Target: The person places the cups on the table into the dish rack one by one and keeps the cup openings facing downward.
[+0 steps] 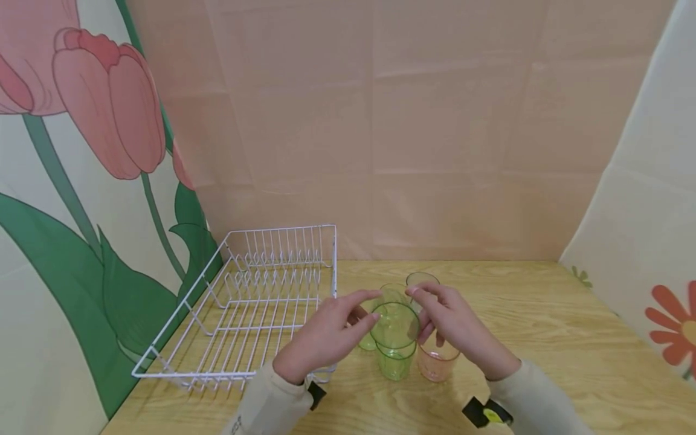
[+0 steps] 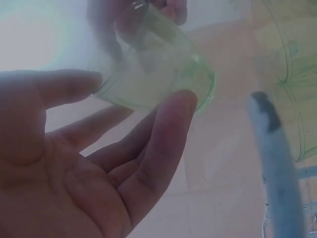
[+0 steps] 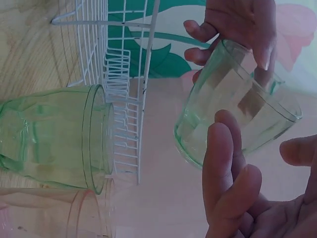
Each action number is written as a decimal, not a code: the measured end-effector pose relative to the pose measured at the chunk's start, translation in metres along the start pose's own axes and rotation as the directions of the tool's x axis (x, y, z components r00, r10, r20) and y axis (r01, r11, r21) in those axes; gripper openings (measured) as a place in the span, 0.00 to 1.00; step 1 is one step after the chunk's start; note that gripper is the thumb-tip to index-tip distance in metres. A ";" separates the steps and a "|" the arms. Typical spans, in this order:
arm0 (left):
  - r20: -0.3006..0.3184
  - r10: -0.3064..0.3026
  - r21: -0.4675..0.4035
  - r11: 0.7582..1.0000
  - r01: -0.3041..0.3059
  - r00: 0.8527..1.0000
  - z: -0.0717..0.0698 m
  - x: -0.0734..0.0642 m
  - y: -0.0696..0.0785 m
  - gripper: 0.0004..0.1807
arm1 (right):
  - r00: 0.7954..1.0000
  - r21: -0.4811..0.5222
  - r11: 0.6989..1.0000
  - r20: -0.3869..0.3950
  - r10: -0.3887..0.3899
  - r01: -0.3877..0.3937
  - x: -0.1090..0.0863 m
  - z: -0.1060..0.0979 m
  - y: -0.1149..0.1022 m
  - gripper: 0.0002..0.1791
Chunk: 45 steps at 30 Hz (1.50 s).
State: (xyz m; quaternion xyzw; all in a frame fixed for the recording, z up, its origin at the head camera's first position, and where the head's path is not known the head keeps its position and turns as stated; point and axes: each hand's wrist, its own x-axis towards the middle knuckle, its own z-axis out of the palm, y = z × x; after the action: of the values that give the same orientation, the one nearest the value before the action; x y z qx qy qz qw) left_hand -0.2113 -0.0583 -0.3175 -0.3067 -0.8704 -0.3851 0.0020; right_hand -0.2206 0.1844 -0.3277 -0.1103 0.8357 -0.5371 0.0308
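A clear green drinking glass [image 1: 395, 329] is tilted between both hands, its mouth toward the head camera. My left hand [image 1: 328, 326] holds it, with the thumb at the rim and fingers along the side in the left wrist view. Opposite, my right hand [image 1: 454, 317] has its fingertips right at the glass. Its thumb [image 3: 299, 148] stands apart from the rim in the right wrist view. Under the held glass, another green glass [image 1: 395, 367] stands upright on the table, beside a pink-orange glass [image 1: 437, 367].
Left of the glasses, a white wire dish rack [image 1: 261, 329] with plate slots at its back sits on the wooden table [image 1: 533, 338]. A greyish glass [image 1: 421, 278] stands behind my right hand. More green glass [image 1: 367, 342] shows by my left fingers. Cloth backdrops [image 1: 380, 133] enclose the table.
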 end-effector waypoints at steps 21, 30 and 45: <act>0.017 -0.026 -0.085 0.996 0.028 1.000 -0.001 0.000 -0.003 0.25 | 0.998 -0.071 0.997 0.048 0.045 -0.042 0.003 0.005 0.001 0.39; -0.009 -0.109 -0.061 0.992 0.108 0.994 -0.001 0.002 -0.004 0.33 | 0.998 -0.072 0.997 0.067 0.008 -0.003 0.000 0.008 -0.001 0.39; -0.030 -0.093 -0.080 0.993 0.090 0.995 -0.001 0.002 -0.005 0.33 | 0.999 -0.162 0.987 0.046 -0.002 0.010 0.000 0.012 -0.004 0.36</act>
State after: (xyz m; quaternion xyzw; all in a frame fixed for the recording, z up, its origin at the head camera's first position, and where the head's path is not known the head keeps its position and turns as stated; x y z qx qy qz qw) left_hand -0.2158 -0.0607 -0.3202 -0.2599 -0.8676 -0.4237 -0.0130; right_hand -0.2180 0.1726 -0.3293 -0.1273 0.8754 -0.4646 0.0394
